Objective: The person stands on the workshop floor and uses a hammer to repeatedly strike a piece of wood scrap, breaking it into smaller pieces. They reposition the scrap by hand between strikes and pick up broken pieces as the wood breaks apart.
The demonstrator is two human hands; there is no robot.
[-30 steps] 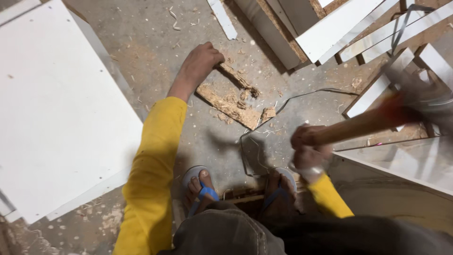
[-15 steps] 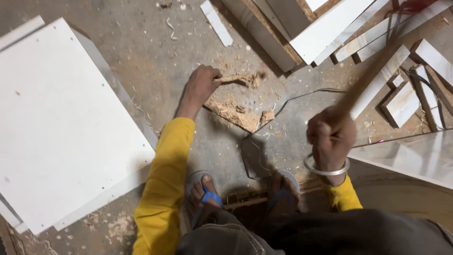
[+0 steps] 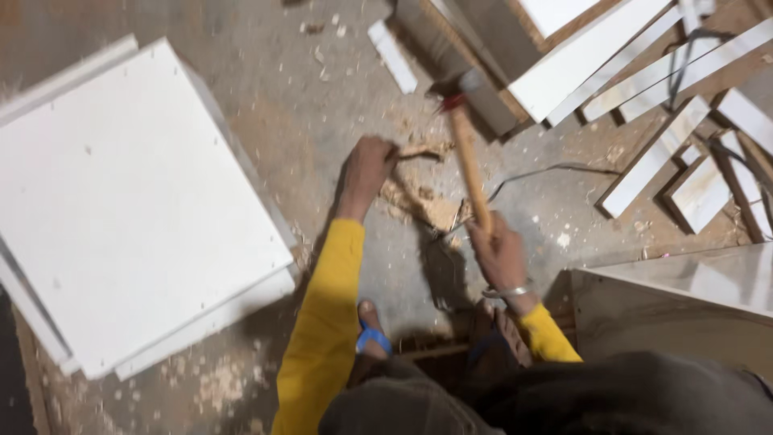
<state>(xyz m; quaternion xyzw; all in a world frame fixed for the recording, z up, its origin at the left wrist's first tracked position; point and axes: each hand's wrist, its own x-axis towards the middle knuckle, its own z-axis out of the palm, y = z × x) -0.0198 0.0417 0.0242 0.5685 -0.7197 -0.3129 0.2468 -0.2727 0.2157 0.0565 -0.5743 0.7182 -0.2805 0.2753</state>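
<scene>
On the floor at the left lie two stacked white panels (image 3: 137, 209), and at the upper right a spread of white strips (image 3: 644, 173), too many and too overlapped to count exactly. Between them, the left hand (image 3: 366, 171) is closed around one thin piece of wood (image 3: 420, 151), pressing it down against one broken, crumbling board (image 3: 423, 205) on the dusty concrete. The right hand (image 3: 501, 256), wearing one metal bangle, is clenched tight on the wooden handle of one hammer (image 3: 467, 157), its head raised just above the piece of wood.
</scene>
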